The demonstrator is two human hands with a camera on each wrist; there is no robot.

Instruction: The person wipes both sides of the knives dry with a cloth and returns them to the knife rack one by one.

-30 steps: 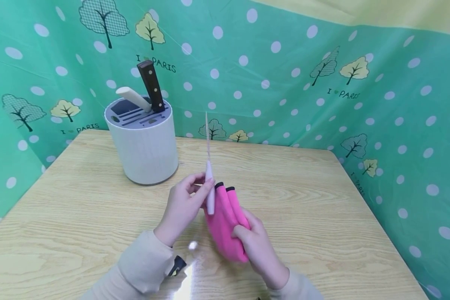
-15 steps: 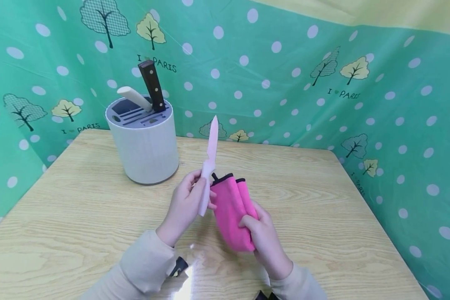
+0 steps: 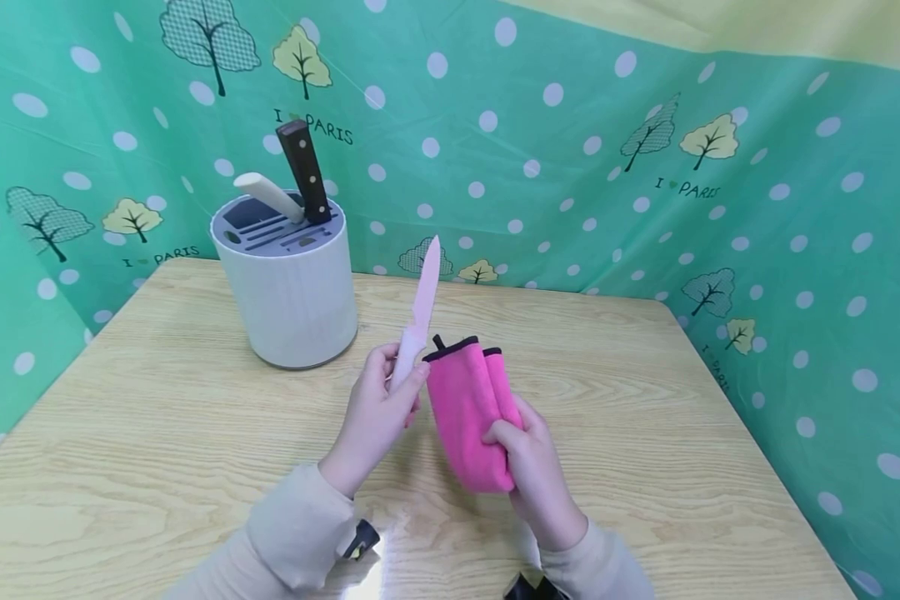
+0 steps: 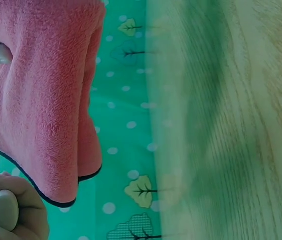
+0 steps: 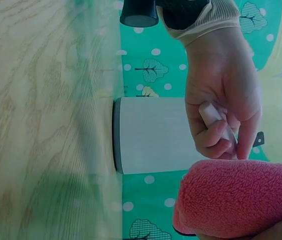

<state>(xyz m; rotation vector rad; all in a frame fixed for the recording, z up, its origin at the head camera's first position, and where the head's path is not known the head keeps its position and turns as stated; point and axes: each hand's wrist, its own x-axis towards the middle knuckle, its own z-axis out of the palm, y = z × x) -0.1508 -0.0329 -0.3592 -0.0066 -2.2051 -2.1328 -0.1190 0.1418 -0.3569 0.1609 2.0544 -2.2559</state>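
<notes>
My left hand (image 3: pixel 378 408) grips the white handle of a knife (image 3: pixel 424 292), whose pale blade points up and away. In the left wrist view the butt of the handle (image 4: pixel 4 210) shows between the curled fingers. My right hand (image 3: pixel 534 471) holds a folded pink cloth (image 3: pixel 468 417) with black edging, thumb on the near face. The cloth hangs just right of the knife, above the table. From the right wrist view, the left hand (image 5: pixel 225 95) is seen with fingers wrapped round the handle, and the cloth (image 5: pixel 235 197) is below it.
A white round knife block (image 3: pixel 288 300) stands at the back left of the wooden table (image 3: pixel 607 400). A black-handled knife (image 3: pixel 305 171) and a white handle (image 3: pixel 268 196) stick out of its slotted top. A green dotted curtain (image 3: pixel 540 158) hangs behind.
The knife has turned from edge-on to show its blade's flat side. The cloth has moved slightly up and right with the right hand, away from the knife.
</notes>
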